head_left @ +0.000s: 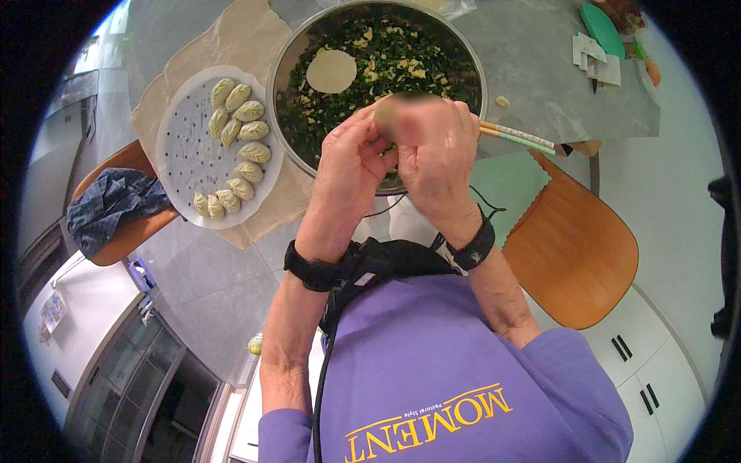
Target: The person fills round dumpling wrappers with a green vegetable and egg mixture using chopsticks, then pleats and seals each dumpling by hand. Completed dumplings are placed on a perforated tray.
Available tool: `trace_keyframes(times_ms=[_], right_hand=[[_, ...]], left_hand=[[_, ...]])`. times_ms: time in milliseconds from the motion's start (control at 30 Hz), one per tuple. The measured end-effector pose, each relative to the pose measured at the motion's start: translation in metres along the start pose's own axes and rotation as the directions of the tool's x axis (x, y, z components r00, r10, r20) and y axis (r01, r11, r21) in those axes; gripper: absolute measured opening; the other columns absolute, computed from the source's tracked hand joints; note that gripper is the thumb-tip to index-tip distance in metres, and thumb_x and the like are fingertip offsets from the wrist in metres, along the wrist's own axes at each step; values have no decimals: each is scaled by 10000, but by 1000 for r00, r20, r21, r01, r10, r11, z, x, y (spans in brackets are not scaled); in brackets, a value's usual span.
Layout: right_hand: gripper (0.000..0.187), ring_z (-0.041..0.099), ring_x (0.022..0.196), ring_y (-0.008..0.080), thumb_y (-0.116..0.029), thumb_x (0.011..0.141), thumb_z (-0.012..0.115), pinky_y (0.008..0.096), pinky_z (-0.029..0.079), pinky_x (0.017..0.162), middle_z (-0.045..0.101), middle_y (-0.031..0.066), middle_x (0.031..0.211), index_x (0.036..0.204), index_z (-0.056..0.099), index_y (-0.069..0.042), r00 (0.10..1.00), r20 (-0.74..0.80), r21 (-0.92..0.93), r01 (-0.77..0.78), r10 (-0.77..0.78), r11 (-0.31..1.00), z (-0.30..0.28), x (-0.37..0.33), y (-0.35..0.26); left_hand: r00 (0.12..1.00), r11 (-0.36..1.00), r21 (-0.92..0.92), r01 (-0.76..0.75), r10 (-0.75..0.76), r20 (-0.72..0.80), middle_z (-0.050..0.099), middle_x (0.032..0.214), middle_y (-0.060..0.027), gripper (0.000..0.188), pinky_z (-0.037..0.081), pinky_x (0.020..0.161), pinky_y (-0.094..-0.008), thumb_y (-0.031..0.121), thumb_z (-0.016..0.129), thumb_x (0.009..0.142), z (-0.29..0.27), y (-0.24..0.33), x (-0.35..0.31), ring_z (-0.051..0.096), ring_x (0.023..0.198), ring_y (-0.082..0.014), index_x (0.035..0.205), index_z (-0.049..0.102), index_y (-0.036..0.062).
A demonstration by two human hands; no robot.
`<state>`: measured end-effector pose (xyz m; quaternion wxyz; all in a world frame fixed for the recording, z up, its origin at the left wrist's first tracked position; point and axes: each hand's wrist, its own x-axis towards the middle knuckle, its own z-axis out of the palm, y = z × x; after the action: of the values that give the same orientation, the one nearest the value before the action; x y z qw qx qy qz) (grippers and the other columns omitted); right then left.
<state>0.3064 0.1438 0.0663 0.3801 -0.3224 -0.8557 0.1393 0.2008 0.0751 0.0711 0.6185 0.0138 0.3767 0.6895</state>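
Note:
My left hand (351, 150) and my right hand (441, 158) meet over the near side of a large steel bowl (273, 96). Their fingers pinch what looks like a dumpling (384, 119); a blurred patch and the fingers hide most of it. Chopped green filling with yellow bits (394, 54) fills the bowl. A round dough wrapper (332, 72) lies on the filling, to the left. Chopsticks (525, 138) stick out past the bowl's right rim, their other ends hidden behind my right hand.
Left of the bowl, a round perforated tray (185, 166) on a beige cloth (231, 38) bears several pleated dumplings (253, 152). A small crumb (502, 101), paper packets (598, 58) and a green lid-like piece (603, 31) lie rightward. Wooden chairs (575, 247) flank the table; dark cloth (116, 208) covers one.

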Motion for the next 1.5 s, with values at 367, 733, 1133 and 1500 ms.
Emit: trace_keyframes(times_ms=[367, 733, 1133, 1500], right_hand=[[127, 552, 809, 229, -149, 780, 707, 384, 396, 737, 578, 23, 814, 863, 615, -117, 984, 127, 170, 102, -125, 980, -16, 15, 15], [110, 587, 749, 234, -139, 772, 730, 351, 428, 676, 612, 67, 777, 857, 713, -71, 924, 366, 523, -304, 113, 796, -22, 24, 25], [114, 558, 801, 236, -118, 782, 725, 374, 390, 721, 605, 37, 831, 884, 681, -89, 995, 64, 88, -82, 76, 993, -12, 5, 6], [97, 538, 837, 235, -150, 782, 705, 394, 368, 787, 579, 22, 840, 848, 645, -112, 998, 18, 30, -66, 65, 997, -10, 2, -5]], left_hand=[[992, 998, -19, 59, -56, 113, 663, 1069, -96, 344, 551, 880, -396, 203, 439, 1015, -14, 2, 3, 659, 977, -204, 1274, 530, -4], [988, 989, 113, 92, -105, 116, 669, 1059, -90, 254, 569, 852, -361, 168, 504, 992, -11, 12, -1, 667, 953, -175, 1137, 629, 1], [997, 995, 63, 75, -74, -32, 647, 1107, -81, 386, 546, 876, -365, 233, 420, 1018, 3, -1, -4, 645, 990, -202, 1282, 536, -23], [994, 991, 129, -48, 60, -95, 641, 1100, -68, 380, 538, 874, -335, 235, 461, 1010, 13, -6, -9, 633, 1000, -162, 1281, 551, -16]])
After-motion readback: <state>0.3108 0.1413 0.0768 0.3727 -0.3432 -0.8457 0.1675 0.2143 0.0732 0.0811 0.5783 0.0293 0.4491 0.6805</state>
